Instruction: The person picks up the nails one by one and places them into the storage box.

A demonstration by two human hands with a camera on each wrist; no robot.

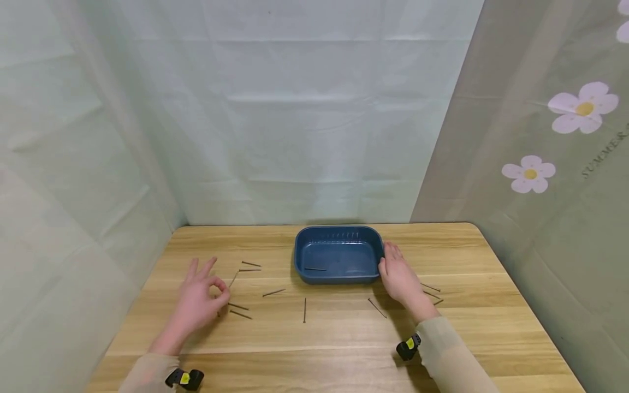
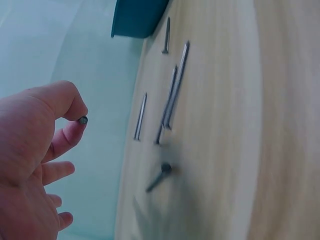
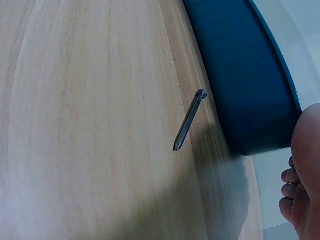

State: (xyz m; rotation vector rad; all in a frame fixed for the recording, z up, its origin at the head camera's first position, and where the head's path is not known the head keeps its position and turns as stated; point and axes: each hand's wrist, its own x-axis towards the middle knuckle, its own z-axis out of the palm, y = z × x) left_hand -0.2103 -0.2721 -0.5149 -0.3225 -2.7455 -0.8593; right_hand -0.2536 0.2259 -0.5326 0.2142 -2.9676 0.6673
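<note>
Already the left hand (image 1: 199,297) pinches a nail (image 2: 83,120) between thumb and forefinger, head end showing, other fingers spread. Its target, the blue tray (image 1: 339,277), lies forward and to its right, where the right hand (image 1: 400,275) rests flat-fingered against the rim. Readable writing: "SUMMER" on the flowered curtain (image 1: 555,164).

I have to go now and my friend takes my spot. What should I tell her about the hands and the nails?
Left hand pinches one nail between thumb and forefinger, above the table.
Right hand rests against the right side of the blue tray, fingers straight, holding nothing.
Done: one nail in the tray.
Left: the pinched nail, plus loose nails on the table left of, in front of and right of the tray.
</note>
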